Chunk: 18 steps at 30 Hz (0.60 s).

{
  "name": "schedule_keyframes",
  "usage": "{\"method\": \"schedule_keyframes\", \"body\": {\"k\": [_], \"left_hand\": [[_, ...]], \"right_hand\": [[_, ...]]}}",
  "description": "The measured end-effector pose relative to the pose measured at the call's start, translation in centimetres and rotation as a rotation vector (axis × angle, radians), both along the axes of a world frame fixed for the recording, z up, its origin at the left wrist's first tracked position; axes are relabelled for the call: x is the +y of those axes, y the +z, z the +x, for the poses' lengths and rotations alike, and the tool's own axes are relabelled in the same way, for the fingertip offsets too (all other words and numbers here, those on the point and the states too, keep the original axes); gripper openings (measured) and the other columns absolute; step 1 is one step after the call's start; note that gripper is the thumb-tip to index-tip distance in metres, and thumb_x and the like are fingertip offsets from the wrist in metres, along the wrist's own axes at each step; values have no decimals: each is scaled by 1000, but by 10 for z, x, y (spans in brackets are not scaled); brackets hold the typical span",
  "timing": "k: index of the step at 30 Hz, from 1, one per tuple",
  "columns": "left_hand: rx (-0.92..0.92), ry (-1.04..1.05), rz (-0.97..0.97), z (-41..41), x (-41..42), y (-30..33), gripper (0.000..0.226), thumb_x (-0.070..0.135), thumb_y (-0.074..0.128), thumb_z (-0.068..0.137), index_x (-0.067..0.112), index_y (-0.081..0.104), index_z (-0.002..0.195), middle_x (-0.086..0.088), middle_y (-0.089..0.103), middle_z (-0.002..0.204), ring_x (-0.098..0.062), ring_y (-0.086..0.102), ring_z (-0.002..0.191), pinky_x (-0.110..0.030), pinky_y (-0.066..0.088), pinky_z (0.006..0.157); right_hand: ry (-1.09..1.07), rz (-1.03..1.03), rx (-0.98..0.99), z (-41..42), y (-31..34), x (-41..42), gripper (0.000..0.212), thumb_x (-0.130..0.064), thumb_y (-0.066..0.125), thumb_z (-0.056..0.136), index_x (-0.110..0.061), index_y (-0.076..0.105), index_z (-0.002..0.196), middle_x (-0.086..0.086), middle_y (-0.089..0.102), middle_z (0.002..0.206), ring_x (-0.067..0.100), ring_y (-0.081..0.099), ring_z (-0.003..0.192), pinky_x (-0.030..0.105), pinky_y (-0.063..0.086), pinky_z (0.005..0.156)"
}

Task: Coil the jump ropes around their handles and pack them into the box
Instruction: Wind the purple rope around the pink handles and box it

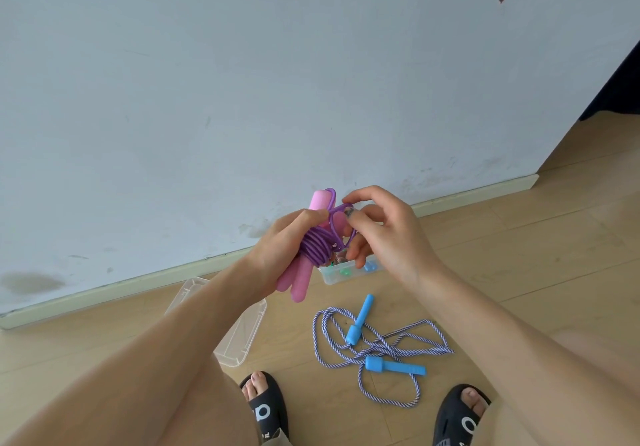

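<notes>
the pink-handled jump rope [313, 248] is held up in the air in front of the wall, its two pink handles side by side with purple cord wound in tight turns round their middle. the left hand [277, 251] grips the handles and the coil, thumb lying across the top of the turns. the right hand [384, 234] is close beside it, its thumb and fingers pinching a loose purple loop at the upper end of the handles. below and behind the hands, a clear plastic box [346, 274] sits on the wooden floor [519, 244] near the skirting board; small blue and green pieces show inside, mostly hidden by the hands. its clear lid [239, 334] lies apart on the floor to the left. nearer the person's sandalled feet, a blue-handled jump rope [377, 345] lies uncoiled in a loose tangle.
</notes>
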State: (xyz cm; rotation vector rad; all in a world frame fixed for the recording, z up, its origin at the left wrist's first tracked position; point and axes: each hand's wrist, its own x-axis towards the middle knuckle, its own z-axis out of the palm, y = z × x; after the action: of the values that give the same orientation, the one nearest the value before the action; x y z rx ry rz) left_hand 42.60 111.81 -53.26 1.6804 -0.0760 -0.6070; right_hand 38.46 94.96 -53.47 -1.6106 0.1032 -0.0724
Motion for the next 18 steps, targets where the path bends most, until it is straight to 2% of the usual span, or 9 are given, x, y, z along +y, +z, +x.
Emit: {"method": "schedule_keyframes", "body": {"k": [4,8,9,12,16,18], "left_hand": [[-89,-73,-8,0,1,-2,43,47,70,76,11,68,100,-12,69,90,-25,63,80,-56,51,86],[-206,-36,105,1,3,-4,56,49,82,59,16,66,102,-14,69,95,-28,67,82,-57,54,83],[-230,-18,130,1,3,-4,57,50,82,57,18,65,101,-12,70,95,-30,68,84,-56,56,81],[-296,3,148,0,3,-5,54,51,81,58,19,64,98,-11,70,94,-33,69,87,-57,56,79],[-343,31,118,3,5,-6,52,48,80,63,13,61,97,-19,68,96,-42,67,86,-63,53,79],[-359,29,110,4,4,-6,52,47,80,64,11,60,97,-22,67,96,-42,66,85,-63,53,79]], "right_hand": [[2,11,-15,-2,2,0,13,-4,51,98,-13,59,104,21,62,75,32,67,54,37,54,52],[51,74,40,-1,3,-2,14,-5,50,99,-13,59,107,21,66,79,39,69,63,60,54,67],[63,65,44,-1,4,-2,16,-4,49,98,-13,58,107,22,66,79,40,70,63,60,54,68],[89,0,10,-4,8,-2,18,0,48,98,-11,56,108,20,63,79,38,71,62,47,60,62],[119,-212,-73,-6,15,-8,18,-4,51,98,-15,57,110,9,67,81,30,73,62,47,61,65],[128,-239,-92,-8,17,-9,21,-2,50,97,-15,57,111,4,67,83,29,73,63,49,61,67]]}}
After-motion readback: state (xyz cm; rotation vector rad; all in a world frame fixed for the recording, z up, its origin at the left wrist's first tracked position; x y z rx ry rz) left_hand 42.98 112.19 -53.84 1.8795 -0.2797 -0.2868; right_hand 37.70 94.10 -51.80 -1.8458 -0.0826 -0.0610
